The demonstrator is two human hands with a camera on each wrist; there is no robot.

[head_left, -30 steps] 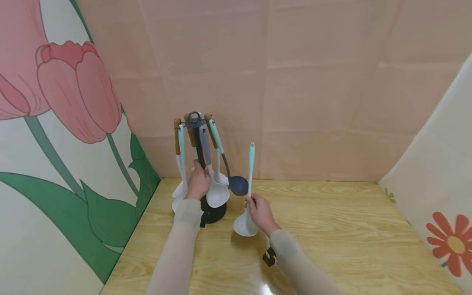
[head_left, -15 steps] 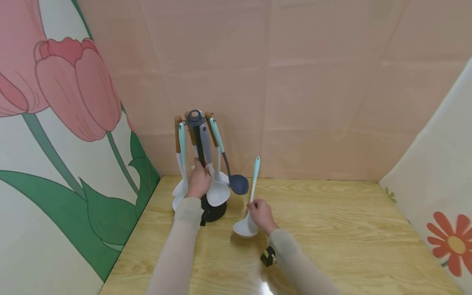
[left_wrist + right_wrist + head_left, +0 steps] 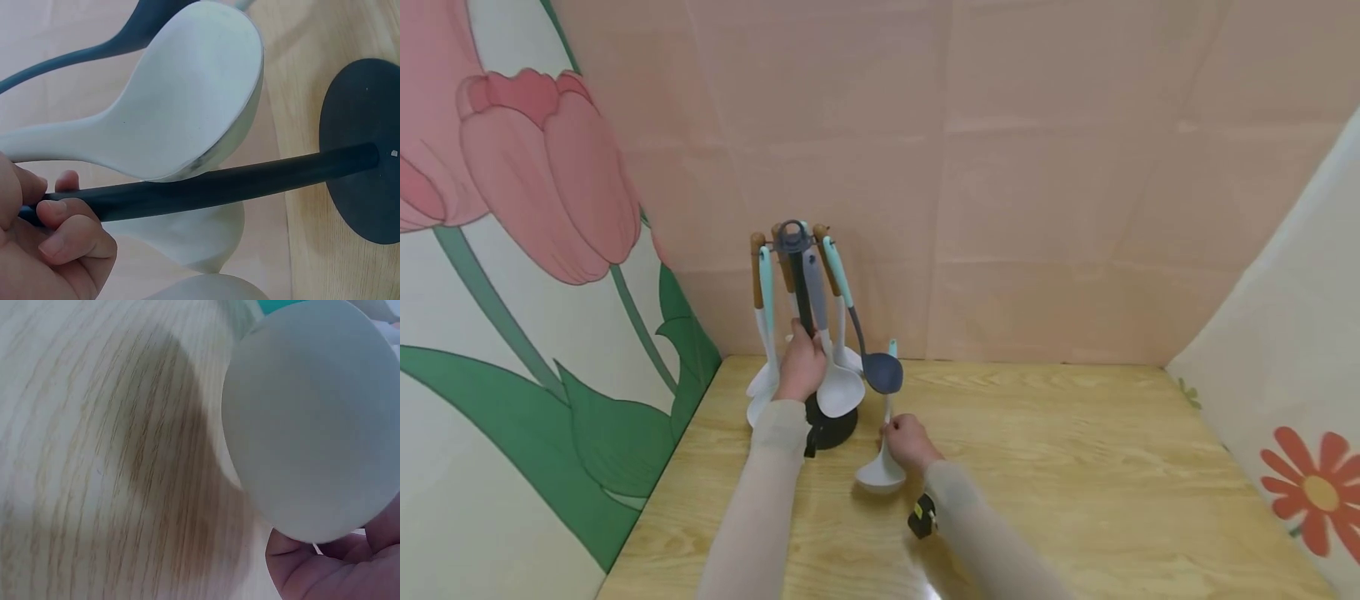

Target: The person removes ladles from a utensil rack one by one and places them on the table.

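A black utensil stand (image 3: 832,432) with a ring on top bears several hanging ladles and spoons. My left hand (image 3: 801,371) grips its upright pole (image 3: 250,181), and a white ladle (image 3: 187,94) with a grey handle hangs beside the fingers. In my right hand (image 3: 912,442) is a white ladle (image 3: 881,475) with a turquoise handle, pinched low on its shaft. Its bowl is down, just above the table, and fills much of the right wrist view. The dark-blue ladle (image 3: 882,372) hanging from the stand overlaps part of its shaft in the head view.
The stand is at the left of the wooden table (image 3: 1060,467), near the pink back wall (image 3: 1075,183). Printed cloths with tulips (image 3: 550,167) and a red flower (image 3: 1319,492) bound the left and right sides.
The right hand has moved down and left with its ladle, and the handle top has dropped behind the dark-blue ladle. The left hand keeps its grip on the pole.
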